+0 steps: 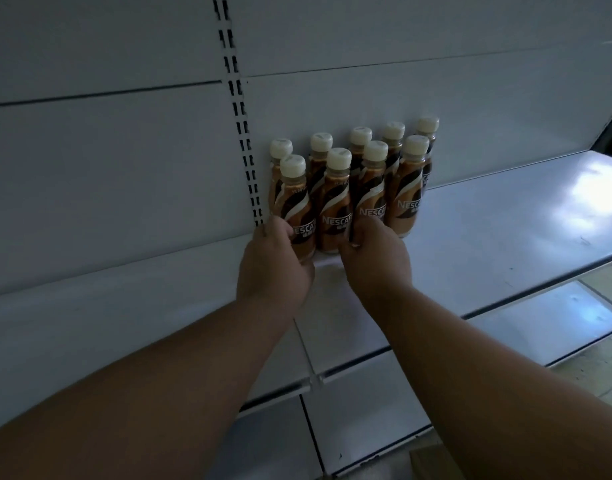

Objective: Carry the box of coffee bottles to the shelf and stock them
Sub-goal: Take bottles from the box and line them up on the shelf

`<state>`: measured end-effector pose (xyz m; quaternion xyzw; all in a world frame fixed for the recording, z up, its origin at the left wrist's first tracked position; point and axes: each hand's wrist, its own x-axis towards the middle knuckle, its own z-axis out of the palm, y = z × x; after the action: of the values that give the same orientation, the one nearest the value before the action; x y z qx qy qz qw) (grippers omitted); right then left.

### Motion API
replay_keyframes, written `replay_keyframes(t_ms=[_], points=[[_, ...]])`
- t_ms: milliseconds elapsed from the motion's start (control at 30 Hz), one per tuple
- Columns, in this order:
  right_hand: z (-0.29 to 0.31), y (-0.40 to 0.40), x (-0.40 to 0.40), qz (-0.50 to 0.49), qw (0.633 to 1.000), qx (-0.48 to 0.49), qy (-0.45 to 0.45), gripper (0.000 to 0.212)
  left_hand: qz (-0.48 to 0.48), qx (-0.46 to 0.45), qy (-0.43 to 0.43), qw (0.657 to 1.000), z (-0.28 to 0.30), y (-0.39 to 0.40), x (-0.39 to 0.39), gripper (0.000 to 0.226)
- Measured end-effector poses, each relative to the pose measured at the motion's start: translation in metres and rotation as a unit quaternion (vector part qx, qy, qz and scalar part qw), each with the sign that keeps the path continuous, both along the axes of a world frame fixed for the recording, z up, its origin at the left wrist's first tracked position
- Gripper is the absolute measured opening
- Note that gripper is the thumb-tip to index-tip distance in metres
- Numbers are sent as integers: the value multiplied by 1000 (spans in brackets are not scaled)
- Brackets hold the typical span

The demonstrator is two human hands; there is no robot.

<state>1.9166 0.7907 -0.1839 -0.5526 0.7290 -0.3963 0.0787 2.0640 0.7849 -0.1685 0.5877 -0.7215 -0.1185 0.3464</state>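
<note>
Two bare forearms are reaching forward from the bottom of the view, and a brown cardboard corner (432, 460), possibly the box, is showing at the lower edge; it cannot be told whether any bottles remain inside it.

Beyond the arms, a white metal shelf (505, 216) is carrying the stock, with a white back panel (401, 98) and a slotted upright strip (240, 109) rising behind it. Lower shelves are sitting beneath, bare where they show.

Nine brown plastic coffee bottles with cream caps (374, 188) are standing upright on the shelf, packed touching in two rows against the back panel, just beside the upright strip. Five are standing in the rear row and four in the front.

At the front row, the left hand (275, 265) is wrapping its grip around the lower body of the leftmost front bottle (297, 209), fingers curled closed on it. The right hand (375, 261) is curling its grip closed on the base of the third front bottle (372, 199), with the second front bottle (335, 206) standing free between the hands.

Judging by this, carrying appears done and stocking is well under way: both hands seem to be setting or straightening front-row bottles. Much of the shelf to the right is lying bare, so more bottles could yet be going on.
</note>
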Motion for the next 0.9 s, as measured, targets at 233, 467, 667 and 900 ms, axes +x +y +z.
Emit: replay_keyframes(t_ms=[233,467,667,900], points=[[5,2,-9,-12,999,-38,-9,18,-187,-195,-159,950,70,-28,-14,16],[3,-5,10,5,1000,-2,-5,20,-206,-228,-196,931,93,-48,-30,11],[1,-8,30,89,996,32,-8,30,-70,-245,-257,932,90,-59,-5,26],[-2,-10,47,41,999,34,-9,31,-96,-163,-199,962,89,-65,1,28]])
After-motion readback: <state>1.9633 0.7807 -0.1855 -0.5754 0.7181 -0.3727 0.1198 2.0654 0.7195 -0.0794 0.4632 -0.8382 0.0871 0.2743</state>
